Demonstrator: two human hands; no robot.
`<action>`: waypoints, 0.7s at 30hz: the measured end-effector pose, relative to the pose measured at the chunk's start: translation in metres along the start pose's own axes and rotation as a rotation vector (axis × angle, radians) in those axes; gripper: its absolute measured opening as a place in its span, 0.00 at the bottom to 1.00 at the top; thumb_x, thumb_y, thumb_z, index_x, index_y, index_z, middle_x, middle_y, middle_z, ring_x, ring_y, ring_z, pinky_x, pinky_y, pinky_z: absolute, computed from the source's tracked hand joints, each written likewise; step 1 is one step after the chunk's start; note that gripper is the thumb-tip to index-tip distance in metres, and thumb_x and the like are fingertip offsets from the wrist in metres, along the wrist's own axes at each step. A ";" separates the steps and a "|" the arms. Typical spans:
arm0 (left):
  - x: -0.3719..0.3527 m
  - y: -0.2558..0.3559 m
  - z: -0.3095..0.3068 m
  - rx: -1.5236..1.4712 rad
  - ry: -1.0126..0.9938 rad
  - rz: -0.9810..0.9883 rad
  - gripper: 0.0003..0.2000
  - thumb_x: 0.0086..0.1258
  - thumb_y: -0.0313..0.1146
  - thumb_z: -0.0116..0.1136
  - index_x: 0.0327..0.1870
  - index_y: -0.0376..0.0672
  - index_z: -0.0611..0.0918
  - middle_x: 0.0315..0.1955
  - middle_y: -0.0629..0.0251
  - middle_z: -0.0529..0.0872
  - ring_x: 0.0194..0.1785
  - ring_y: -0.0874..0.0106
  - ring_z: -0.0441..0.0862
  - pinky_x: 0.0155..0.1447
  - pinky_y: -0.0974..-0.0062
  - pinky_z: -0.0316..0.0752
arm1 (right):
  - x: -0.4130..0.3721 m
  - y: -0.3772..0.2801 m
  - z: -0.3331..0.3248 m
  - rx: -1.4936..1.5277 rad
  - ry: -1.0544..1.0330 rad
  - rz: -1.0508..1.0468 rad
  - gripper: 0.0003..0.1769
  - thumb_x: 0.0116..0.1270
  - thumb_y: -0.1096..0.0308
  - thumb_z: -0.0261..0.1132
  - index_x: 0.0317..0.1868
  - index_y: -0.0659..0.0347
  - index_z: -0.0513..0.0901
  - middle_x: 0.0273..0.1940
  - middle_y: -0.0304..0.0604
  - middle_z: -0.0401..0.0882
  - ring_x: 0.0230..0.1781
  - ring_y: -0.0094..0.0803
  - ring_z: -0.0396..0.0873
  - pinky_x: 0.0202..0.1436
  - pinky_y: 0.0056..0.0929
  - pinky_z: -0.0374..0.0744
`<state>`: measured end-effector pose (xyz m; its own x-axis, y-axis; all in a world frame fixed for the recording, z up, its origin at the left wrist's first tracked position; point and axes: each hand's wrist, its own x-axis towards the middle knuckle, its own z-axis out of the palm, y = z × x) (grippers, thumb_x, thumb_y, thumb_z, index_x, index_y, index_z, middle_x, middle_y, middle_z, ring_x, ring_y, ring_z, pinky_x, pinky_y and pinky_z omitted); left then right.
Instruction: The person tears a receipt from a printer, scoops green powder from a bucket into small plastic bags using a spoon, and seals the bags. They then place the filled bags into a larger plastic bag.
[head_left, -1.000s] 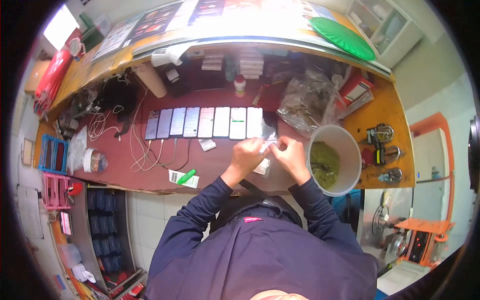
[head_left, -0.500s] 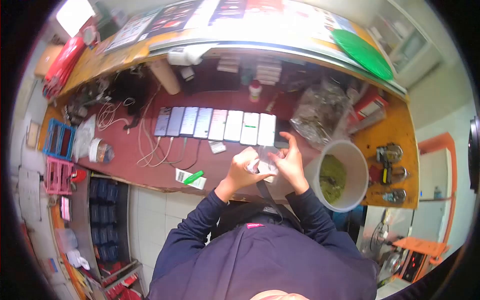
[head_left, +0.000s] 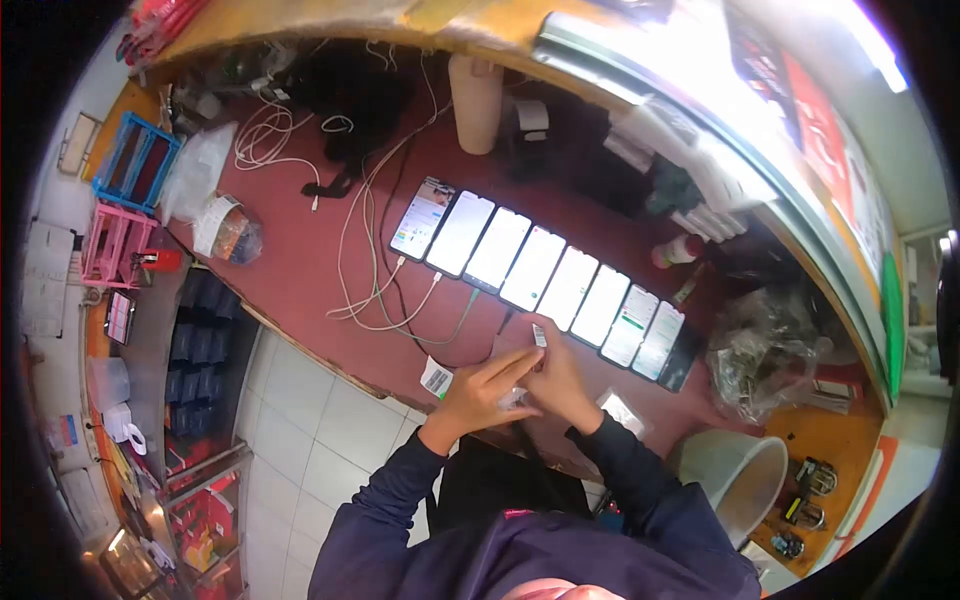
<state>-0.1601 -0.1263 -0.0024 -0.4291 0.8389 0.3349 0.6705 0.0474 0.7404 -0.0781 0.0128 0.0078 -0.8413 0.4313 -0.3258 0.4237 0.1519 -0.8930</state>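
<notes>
My left hand (head_left: pixel 478 400) is closed, with crumpled clear plastic (head_left: pixel 512 398) showing at its fingers. Close beside it, my right hand (head_left: pixel 560 378) reaches toward the phones, its fingertips pinching a small white printed label (head_left: pixel 540 337). A slanting row of several lit smartphones (head_left: pixel 533 270) lies just beyond both hands. Left of my left hand is a white printed card (head_left: pixel 437 378), with a bit of green at its lower edge. A clear packet with white paper (head_left: pixel 622 412) rests by my right wrist.
White charging cables (head_left: pixel 372 235) plug into phones at the left end. A white bucket (head_left: pixel 728 475) stands at the right beside a crumpled clear bag (head_left: pixel 755 350). A shelf (head_left: pixel 600 95) overhangs the red tabletop (head_left: pixel 300 290). A small bottle (head_left: pixel 678 250) stands behind the phones.
The view has turned and moved closer to the phones. My right hand has left the clear plastic and reached the small label near the phones. The clear plastic stays with my left hand.
</notes>
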 end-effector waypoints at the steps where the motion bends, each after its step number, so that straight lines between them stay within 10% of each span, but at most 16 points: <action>1: -0.002 -0.016 0.001 0.051 -0.010 -0.029 0.34 0.45 0.42 0.79 0.57 0.41 0.81 0.50 0.58 0.85 0.48 0.64 0.86 0.48 0.70 0.83 | 0.016 0.011 0.010 -0.025 0.060 -0.163 0.37 0.54 0.74 0.67 0.66 0.58 0.66 0.29 0.45 0.78 0.28 0.31 0.77 0.34 0.28 0.76; 6: -0.001 -0.092 0.000 0.046 0.159 0.050 0.31 0.51 0.39 0.74 0.59 0.44 0.80 0.51 0.64 0.84 0.39 0.66 0.86 0.40 0.73 0.83 | 0.071 -0.007 0.012 0.240 -0.229 0.080 0.36 0.55 0.72 0.70 0.66 0.57 0.67 0.27 0.36 0.76 0.30 0.20 0.76 0.34 0.25 0.74; 8: 0.001 -0.172 -0.010 0.002 -0.057 0.421 0.25 0.58 0.34 0.70 0.57 0.43 0.79 0.44 0.64 0.83 0.36 0.74 0.83 0.37 0.79 0.79 | 0.104 -0.022 -0.002 -0.005 -0.400 -0.025 0.36 0.57 0.69 0.73 0.65 0.56 0.69 0.27 0.33 0.76 0.30 0.17 0.75 0.33 0.23 0.74; 10: -0.003 -0.213 -0.008 0.038 -0.040 0.439 0.24 0.58 0.34 0.70 0.57 0.43 0.79 0.43 0.64 0.83 0.36 0.74 0.83 0.37 0.79 0.79 | 0.165 0.013 -0.013 -0.123 -0.125 -0.563 0.29 0.61 0.67 0.72 0.62 0.55 0.72 0.30 0.32 0.77 0.33 0.19 0.76 0.36 0.23 0.76; 15: -0.016 -0.249 0.004 0.260 0.053 0.057 0.24 0.59 0.34 0.69 0.57 0.42 0.78 0.43 0.64 0.82 0.35 0.76 0.82 0.36 0.80 0.78 | 0.345 0.006 -0.079 -0.183 0.483 -0.328 0.30 0.55 0.65 0.75 0.58 0.61 0.76 0.39 0.45 0.81 0.39 0.31 0.80 0.42 0.29 0.78; 21: -0.035 -0.283 -0.004 0.317 0.136 -0.344 0.23 0.60 0.34 0.68 0.57 0.42 0.78 0.41 0.65 0.81 0.35 0.77 0.81 0.36 0.81 0.77 | 0.408 0.006 -0.105 -0.926 0.372 -0.431 0.28 0.45 0.59 0.81 0.45 0.64 0.83 0.43 0.52 0.83 0.44 0.43 0.82 0.49 0.36 0.78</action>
<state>-0.3375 -0.1717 -0.2215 -0.7195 0.6678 0.1909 0.6180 0.4902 0.6146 -0.3832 0.2833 -0.0976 -0.8916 0.3997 0.2126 0.3369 0.8995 -0.2781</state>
